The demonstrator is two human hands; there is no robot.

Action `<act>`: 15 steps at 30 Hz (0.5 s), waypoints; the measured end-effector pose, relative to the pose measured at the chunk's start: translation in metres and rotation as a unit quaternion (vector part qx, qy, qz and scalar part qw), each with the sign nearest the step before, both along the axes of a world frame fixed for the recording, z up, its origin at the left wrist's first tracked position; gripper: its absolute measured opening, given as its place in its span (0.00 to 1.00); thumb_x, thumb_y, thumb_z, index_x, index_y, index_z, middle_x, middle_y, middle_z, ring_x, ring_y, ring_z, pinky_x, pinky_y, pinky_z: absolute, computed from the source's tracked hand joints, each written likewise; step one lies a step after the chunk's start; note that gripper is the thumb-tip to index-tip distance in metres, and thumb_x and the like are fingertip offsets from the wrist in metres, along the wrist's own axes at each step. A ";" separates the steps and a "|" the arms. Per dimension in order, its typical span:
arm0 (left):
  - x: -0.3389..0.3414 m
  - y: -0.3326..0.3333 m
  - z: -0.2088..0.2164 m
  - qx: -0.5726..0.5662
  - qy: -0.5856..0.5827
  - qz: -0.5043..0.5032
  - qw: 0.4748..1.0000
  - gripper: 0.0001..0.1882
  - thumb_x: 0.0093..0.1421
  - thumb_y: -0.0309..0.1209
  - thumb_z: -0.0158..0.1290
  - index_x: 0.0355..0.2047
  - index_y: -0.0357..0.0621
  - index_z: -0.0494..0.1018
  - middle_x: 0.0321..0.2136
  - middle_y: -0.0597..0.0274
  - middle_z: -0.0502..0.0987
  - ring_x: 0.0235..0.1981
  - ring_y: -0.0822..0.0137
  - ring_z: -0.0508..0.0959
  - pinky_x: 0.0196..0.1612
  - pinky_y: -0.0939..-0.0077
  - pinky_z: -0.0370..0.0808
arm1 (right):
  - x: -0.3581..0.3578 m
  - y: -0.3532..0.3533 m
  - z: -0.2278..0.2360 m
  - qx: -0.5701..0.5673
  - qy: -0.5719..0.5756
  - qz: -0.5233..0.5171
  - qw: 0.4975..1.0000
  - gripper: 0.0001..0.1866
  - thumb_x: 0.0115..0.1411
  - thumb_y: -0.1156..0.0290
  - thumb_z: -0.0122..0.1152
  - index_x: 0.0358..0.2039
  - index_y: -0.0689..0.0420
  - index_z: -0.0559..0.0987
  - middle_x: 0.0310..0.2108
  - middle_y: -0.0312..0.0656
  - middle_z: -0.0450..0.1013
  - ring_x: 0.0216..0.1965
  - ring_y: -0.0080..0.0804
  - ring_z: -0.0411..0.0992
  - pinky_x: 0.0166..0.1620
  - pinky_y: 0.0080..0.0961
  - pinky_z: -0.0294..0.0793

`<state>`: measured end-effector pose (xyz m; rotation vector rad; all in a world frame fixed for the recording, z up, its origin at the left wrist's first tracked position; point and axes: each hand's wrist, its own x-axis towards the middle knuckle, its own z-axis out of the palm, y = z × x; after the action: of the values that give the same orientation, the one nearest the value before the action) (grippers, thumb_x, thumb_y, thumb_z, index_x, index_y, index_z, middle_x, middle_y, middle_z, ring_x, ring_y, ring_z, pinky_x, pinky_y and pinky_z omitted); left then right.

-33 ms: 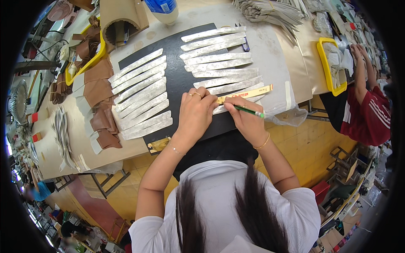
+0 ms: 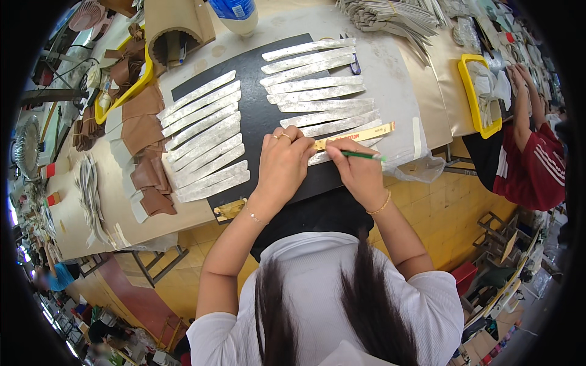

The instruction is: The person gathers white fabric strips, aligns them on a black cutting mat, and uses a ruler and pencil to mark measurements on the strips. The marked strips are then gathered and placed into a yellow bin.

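Near the front edge of the table, at the near right corner of the black board, we have both hands gathered around one yellow ruler. Its long axis runs from our left fingertips out to the right, its free end slanting a little toward the table's far edge, much in line with the pale strips beside it. It lies across a pale strip, part of which shows along its near side between our hands.

Our left hand bears down on the ruler's left end, the fingers bunched and bent. Our right hand pinches a green pencil between thumb and fingers, its back end pointing to the right; the tip is hidden, so we cannot tell whether it touches the strip. From this hand the ruler lies just beyond, toward the far edge, and the right hand is the nearer one to its middle, while the left keeps to the end.

Farther in on the board we see pale strips in two columns, the left column reaching past the board's left edge and the right column running up toward the far edge. Brown leather pieces lie farther left, and a blue-labelled bottle stands near the table's far edge.
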<state>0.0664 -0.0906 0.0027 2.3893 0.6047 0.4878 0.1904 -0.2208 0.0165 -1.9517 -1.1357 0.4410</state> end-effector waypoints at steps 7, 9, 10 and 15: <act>0.002 0.008 0.003 -0.001 -0.026 0.020 0.999 0.07 0.53 0.28 0.63 0.33 0.43 0.81 0.31 0.64 0.74 0.37 0.61 0.72 0.42 0.67 0.66 | 0.008 -0.002 -0.001 0.131 0.107 -0.060 0.984 0.14 0.71 0.65 0.53 0.42 0.63 0.80 0.38 0.44 0.80 0.37 0.28 0.79 0.42 0.22 0.77; 0.008 0.017 0.000 0.016 -0.029 0.018 0.999 0.07 0.54 0.28 0.63 0.33 0.43 0.81 0.31 0.64 0.74 0.37 0.61 0.73 0.42 0.67 0.66 | 0.010 -0.001 0.000 0.118 0.098 -0.055 0.987 0.14 0.71 0.65 0.52 0.43 0.63 0.79 0.38 0.44 0.80 0.37 0.28 0.79 0.42 0.22 0.77; 0.010 0.019 -0.001 0.023 -0.029 0.018 0.999 0.07 0.54 0.29 0.63 0.34 0.43 0.81 0.31 0.64 0.74 0.37 0.62 0.73 0.42 0.67 0.66 | 0.010 0.000 0.001 0.111 0.094 -0.052 0.988 0.14 0.71 0.65 0.52 0.43 0.64 0.79 0.38 0.44 0.80 0.37 0.29 0.79 0.42 0.22 0.77; 0.015 0.020 -0.005 0.024 -0.024 0.013 0.999 0.07 0.54 0.29 0.63 0.34 0.43 0.81 0.31 0.64 0.75 0.37 0.62 0.73 0.43 0.67 0.66 | 0.007 -0.004 0.000 0.099 0.097 -0.052 0.989 0.15 0.72 0.65 0.51 0.42 0.64 0.79 0.38 0.43 0.80 0.37 0.29 0.80 0.42 0.22 0.77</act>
<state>0.0811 -0.0707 -0.0022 2.4096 0.6112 0.5745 0.1977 -0.2245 0.0165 -1.7448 -0.9123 0.4349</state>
